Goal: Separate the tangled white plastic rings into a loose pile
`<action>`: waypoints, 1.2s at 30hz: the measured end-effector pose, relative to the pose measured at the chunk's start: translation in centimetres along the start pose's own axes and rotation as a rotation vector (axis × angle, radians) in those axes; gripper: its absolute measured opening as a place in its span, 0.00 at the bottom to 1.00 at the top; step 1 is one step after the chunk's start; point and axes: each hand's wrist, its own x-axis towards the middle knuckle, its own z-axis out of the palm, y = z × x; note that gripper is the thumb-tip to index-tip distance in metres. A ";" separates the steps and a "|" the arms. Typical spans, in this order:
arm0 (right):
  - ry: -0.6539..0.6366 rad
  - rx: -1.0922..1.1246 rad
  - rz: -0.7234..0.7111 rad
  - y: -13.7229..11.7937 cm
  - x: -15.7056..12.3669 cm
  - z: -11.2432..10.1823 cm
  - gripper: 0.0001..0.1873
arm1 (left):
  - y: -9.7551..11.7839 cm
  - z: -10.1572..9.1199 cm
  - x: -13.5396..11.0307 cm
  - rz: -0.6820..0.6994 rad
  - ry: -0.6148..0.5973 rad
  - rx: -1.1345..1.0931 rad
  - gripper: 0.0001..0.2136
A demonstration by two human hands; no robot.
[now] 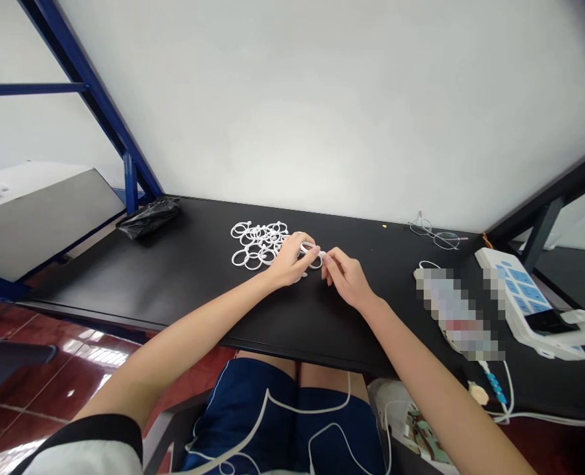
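My left hand (287, 262) is closed over the black tabletop, its thumb and fingers around a thin white plastic ring (316, 266). To the right, my right hand (344, 274) pinches the small white end of the ring between thumb and fingertips. The exact shape of that end is partly covered by the fingers. Beside and behind my left hand lies a loose pile of similar white rings (259, 233), each with a small knob, several overlapping. Part of the pile is hidden by my left hand.
A crumpled black plastic bag (148, 218) lies at the back left. Glasses (446, 239), a pixelated device (458, 316) on a cable and a white power strip (525, 297) are on the right. White cable (317, 411) crosses my lap. Blue metal posts (94, 99) stand left.
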 end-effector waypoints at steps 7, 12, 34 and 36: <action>0.094 -0.140 -0.061 0.6 -0.7 1.8 0.19 | 0.5 0.1 0.0 -0.035 0.005 -0.092 0.13; 0.244 -0.121 -0.068 1.1 -1.0 2.7 0.20 | 1.0 0.4 -0.3 -0.056 -0.017 -0.148 0.16; 0.246 0.012 -0.084 0.9 -1.1 2.9 0.20 | 1.5 -0.7 -0.1 0.124 -0.045 -0.031 0.14; 0.247 0.036 -0.084 0.8 -0.9 2.9 0.20 | 1.2 -1.2 0.1 0.236 -0.045 0.083 0.13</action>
